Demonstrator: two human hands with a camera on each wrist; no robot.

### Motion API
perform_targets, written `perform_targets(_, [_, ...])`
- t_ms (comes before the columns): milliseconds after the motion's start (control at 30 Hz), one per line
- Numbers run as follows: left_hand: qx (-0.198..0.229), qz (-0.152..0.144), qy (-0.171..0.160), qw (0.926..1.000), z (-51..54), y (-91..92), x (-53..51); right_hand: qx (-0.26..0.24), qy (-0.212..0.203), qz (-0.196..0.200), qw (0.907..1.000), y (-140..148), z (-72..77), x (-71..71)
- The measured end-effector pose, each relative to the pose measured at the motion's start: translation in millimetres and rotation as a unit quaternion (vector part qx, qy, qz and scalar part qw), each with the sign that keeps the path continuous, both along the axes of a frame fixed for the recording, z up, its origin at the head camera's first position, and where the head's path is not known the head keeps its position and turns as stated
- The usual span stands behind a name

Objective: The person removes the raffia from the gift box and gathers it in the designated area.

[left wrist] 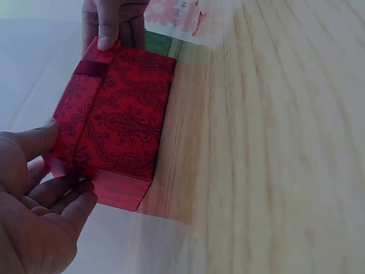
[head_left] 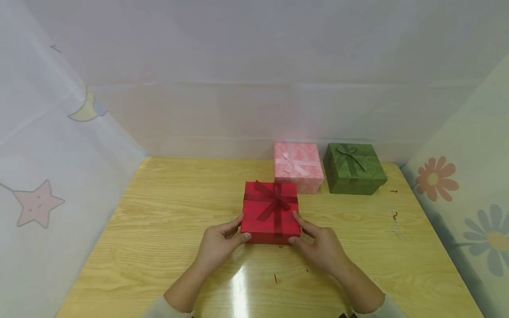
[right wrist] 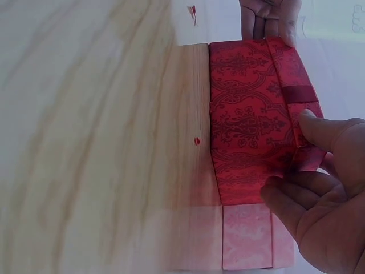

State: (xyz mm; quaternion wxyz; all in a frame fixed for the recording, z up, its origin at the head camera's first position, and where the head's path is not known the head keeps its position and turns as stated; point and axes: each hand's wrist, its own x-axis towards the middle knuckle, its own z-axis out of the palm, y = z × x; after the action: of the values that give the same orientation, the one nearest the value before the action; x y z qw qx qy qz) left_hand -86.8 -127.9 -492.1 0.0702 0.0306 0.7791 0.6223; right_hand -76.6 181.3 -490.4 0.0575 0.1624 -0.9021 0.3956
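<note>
A red gift box with a dark red ribbon and bow stands on the wooden table, its lid on. At its left side, my left hand grips the lid's edge, thumb on the front face and fingers along the side. My right hand holds the opposite side the same way. The wrist views show the box's dark patterned front and the lid's ribbon band. Behind the red box sit a pink gift box and a green gift box, both with bows.
Small red paper shreds lie on the table near its front, with more shreds at the right. A pale curtain hangs along the back edge. Patterned cloths flank the left and right sides.
</note>
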Motion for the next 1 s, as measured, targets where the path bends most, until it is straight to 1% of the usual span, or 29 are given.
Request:
perform_targets(233, [0.002,-0.001,0.011,0.9999,-0.8,8.1,-3.3,-0.007,0.005,-0.001,1.0,7,-0.7,-0.8])
perform_targets(467, [0.011,0.003,0.028,0.9995,-3.5,13.3,-3.4,-0.013,0.0,-0.006,0.9999,8,2.6,0.0])
perform_targets(600, [0.009,0.006,0.034,0.9994,-3.7,14.4,-2.3,-0.018,-0.005,-0.007,0.9998,8,5.6,0.8])
perform_targets(800, [-0.001,0.008,0.035,0.9994,4.2,16.0,-1.6,-0.022,-0.007,-0.007,0.9997,9,11.5,1.7])
perform_targets(1000, [-0.004,-0.001,0.059,0.9983,13.6,16.3,-2.7,-0.013,0.024,-0.001,0.9996,11,17.0,0.4])
